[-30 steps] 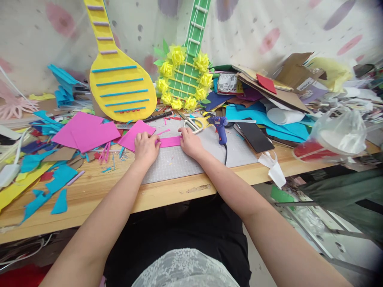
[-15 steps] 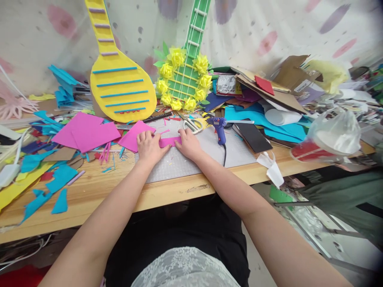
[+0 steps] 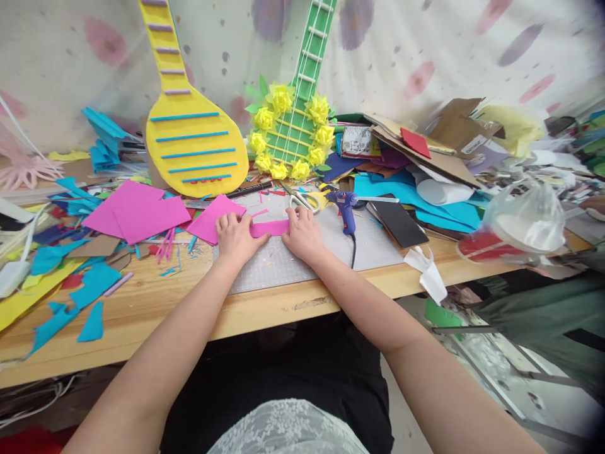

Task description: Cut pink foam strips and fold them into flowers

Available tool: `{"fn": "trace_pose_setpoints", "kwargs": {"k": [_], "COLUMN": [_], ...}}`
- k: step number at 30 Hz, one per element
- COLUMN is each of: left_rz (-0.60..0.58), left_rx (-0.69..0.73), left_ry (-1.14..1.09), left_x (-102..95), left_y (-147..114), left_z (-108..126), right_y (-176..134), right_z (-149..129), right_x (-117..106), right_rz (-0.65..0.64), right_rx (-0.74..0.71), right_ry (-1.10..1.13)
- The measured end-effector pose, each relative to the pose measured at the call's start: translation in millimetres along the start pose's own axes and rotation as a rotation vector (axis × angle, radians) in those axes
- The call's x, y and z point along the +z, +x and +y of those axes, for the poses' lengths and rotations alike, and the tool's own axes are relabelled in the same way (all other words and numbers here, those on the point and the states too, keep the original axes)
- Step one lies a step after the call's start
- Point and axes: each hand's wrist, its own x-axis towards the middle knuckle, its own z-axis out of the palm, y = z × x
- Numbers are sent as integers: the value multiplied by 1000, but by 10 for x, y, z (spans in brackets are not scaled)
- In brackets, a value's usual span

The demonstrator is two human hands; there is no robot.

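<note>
A narrow pink paper strip (image 3: 270, 228) lies on the grey cutting mat (image 3: 278, 268). My left hand (image 3: 235, 239) grips its left end, fingers bent and thumb reaching along the lower edge. At the other end, my right hand (image 3: 303, 236) is closed on the strip with its fingertips pressed down. Partly behind my left hand is a square pink sheet (image 3: 212, 217). White-handled scissors (image 3: 305, 202) lie just beyond my right hand, and a blue glue gun (image 3: 346, 211) rests to their right.
Behind the mat stand a yellow paper lute (image 3: 196, 142) and a green paper guitar (image 3: 288, 132) ringed with yellow flowers. More pink sheets (image 3: 137, 214) and blue scraps lie left. At right are a phone (image 3: 399, 221), stacked cardboard and a bagged red-and-white tub (image 3: 496, 243).
My right hand has slid a little to the right along the strip, so more pink shows between my hands. My left hand stays in place. The view has tilted slightly.
</note>
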Motion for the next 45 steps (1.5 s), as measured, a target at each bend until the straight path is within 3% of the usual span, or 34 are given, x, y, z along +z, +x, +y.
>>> {"fn": "trace_pose_setpoints", "kwargs": {"k": [6,11,14,33,41,45], "left_rz": [-6,2,10,-84,-16,-84], "left_rx": [-12,-20,-36,-85,-34,78], "left_ry": [-25,-21,-40,-68,-171,-149], "left_x": [14,22,16,-146,-143,-66], "left_y": [14,19,19,37,55,31], "left_z": [-3,5,14,-301,-330,-261], "right_y": [54,120,134,133,140,132], "right_z": [106,26,-7,16,25,53], "right_x": [-30,126,200,216,201,192], "right_rz": [48,24,-2,-59,-50,-62], "right_rx": [65,-261,-317,-282,-263,-294], "right_ry": [14,80,79,81,181,249]}}
